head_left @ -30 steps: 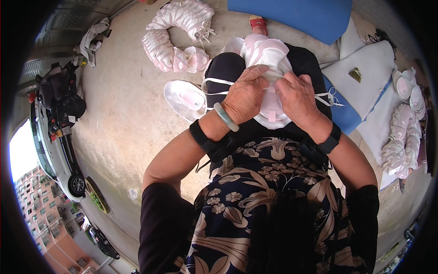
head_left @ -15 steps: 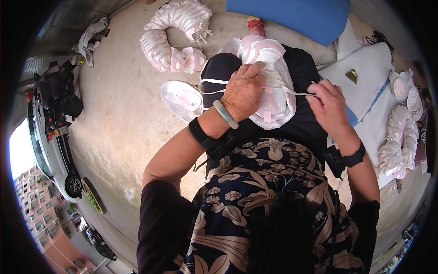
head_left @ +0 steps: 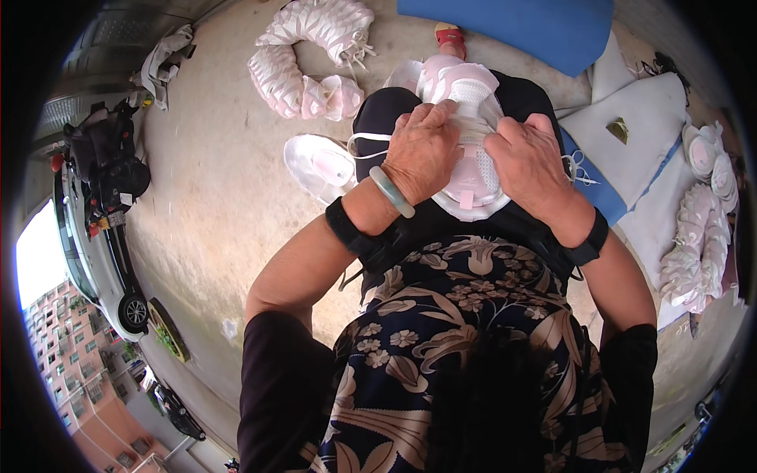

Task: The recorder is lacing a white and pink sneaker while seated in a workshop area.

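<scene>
A white and pink shoe upper [head_left: 471, 134] lies on my lap, over dark trousers. My left hand [head_left: 423, 151] presses on its left side, fingers curled over the white mesh. My right hand [head_left: 530, 164] grips its right side. Both wrists wear black bands, and the left one also has a pale green bangle. A white lace runs out to the left of my left hand. A small pair of scissors [head_left: 576, 167] lies just right of my right hand.
Another white shoe upper [head_left: 319, 165] lies on the concrete floor to the left. A curved row of stacked pink-white uppers [head_left: 303, 59] sits at the back, another stack [head_left: 702, 236] at the right. White cushions [head_left: 639, 126] and a blue mat [head_left: 520, 24] lie beyond.
My right hand, which was out to the right pulling a lace, has come back onto the shoe upper. My left hand stays on it.
</scene>
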Motion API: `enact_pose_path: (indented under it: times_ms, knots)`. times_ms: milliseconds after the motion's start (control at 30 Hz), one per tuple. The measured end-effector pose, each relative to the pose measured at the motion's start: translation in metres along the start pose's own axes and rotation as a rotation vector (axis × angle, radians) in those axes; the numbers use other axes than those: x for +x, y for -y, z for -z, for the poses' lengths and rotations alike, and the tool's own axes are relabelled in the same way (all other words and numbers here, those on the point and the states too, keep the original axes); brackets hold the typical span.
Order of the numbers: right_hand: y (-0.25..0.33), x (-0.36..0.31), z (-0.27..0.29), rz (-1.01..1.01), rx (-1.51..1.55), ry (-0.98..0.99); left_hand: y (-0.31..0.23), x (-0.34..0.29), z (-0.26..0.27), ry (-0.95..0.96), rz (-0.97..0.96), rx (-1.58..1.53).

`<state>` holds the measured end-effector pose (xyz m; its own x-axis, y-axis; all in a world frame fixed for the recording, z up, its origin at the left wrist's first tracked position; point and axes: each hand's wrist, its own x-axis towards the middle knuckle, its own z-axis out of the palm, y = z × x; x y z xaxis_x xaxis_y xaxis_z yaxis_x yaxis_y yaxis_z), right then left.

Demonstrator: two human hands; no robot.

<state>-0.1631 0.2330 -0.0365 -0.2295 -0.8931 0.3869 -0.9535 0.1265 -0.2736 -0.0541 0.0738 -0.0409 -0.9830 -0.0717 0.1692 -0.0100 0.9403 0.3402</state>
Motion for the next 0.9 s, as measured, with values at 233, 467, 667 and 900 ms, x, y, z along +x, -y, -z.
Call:
enact_pose_path:
  times_ms: [233, 467, 667, 900]
  knots:
    - [-0.011, -0.032, 0.011, -0.126, -0.003, -0.047, 0.008, 0.004, 0.014, 0.067, -0.016, -0.119]
    - [0.005, -0.008, 0.009, -0.077, 0.13, -0.111, 0.019, 0.003, 0.029, 0.069, -0.059, -0.181]
    - [0.003, -0.002, -0.004, -0.08, 0.094, 0.011, 0.023, 0.003, 0.043, 0.279, 0.129, -0.411]
    - [-0.047, -0.059, 0.046, -0.189, -0.105, -0.186, 0.037, 0.011, 0.06, 0.454, 0.127, -0.558]
